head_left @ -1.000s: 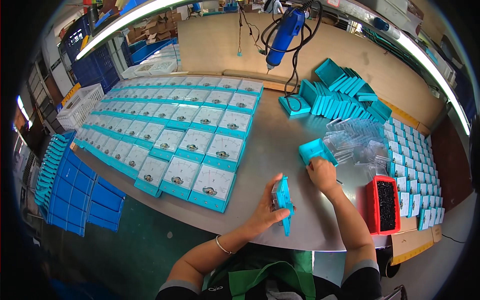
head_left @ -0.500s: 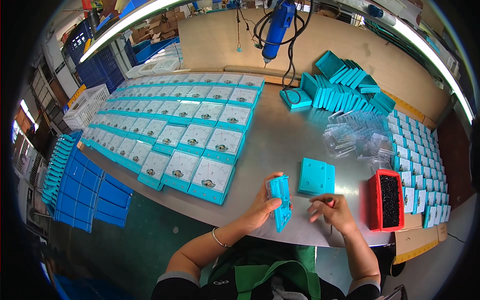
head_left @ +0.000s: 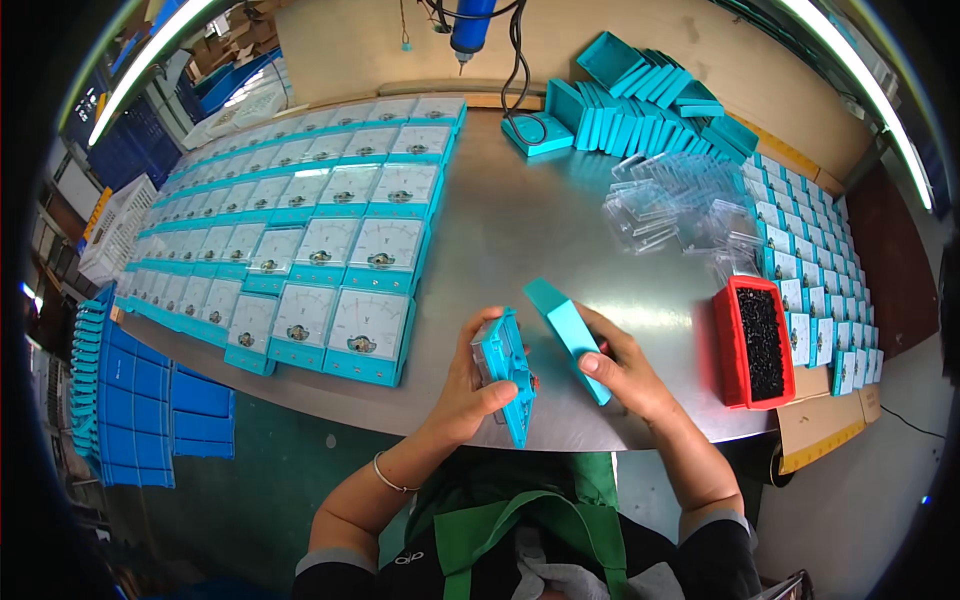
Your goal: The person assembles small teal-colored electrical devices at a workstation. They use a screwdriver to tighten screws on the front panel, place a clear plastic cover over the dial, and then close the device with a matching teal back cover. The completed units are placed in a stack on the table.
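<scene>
My left hand (head_left: 466, 392) grips a teal panel-meter front (head_left: 514, 385) with a clear window, turned on edge so its open back faces right. Small red parts show on its inner side. Closed around a teal back cover (head_left: 567, 333), my right hand (head_left: 632, 375) keeps it tilted just right of the meter front. A small gap separates the two pieces. A small dark and red bit shows by my right thumb, too little of it to name.
Rows of teal meters (head_left: 368, 325) cover the left of the metal table. To the right stands a red bin (head_left: 730, 345) of small black parts. Clear covers (head_left: 650, 205) and teal shells (head_left: 625, 115) lie behind. A blue electric screwdriver (head_left: 470, 35) hangs above.
My right hand has picked up the teal back cover from the table and brought it beside the meter front. The whole view has shifted, so the table items appear higher and further left.
</scene>
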A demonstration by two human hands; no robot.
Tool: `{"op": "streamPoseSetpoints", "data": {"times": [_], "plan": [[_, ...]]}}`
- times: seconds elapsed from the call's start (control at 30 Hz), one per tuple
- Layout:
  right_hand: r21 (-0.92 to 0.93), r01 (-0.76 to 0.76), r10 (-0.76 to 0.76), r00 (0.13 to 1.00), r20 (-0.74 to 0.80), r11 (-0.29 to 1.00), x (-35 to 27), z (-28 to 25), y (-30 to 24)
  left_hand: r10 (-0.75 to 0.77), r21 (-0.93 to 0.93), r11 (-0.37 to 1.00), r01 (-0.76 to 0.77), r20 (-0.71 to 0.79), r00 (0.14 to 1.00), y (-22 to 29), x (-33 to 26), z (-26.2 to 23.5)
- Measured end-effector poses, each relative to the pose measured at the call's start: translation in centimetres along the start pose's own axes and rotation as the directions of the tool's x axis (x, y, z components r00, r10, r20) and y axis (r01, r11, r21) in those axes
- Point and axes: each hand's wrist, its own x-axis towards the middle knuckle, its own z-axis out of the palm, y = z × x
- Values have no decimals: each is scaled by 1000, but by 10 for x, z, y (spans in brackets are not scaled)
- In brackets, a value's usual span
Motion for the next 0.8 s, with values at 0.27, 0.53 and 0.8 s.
{"op": "streamPoseSetpoints", "data": {"times": [0.27, 0.53, 0.8], "plan": [[274, -164, 135, 983, 121, 948, -4, 26, 9, 99, -70, 993, -99, -14, 995, -4, 5, -2], [212, -256, 217, 957, 190, 943, -9, 23, -4, 65, -32, 997, -65, 9, 998, 0, 2, 0], [70, 87, -100, 972, 214, 994, -27, 23, 8, 199, 295, 925, -237, 153, 968, -5, -6, 14]]}}
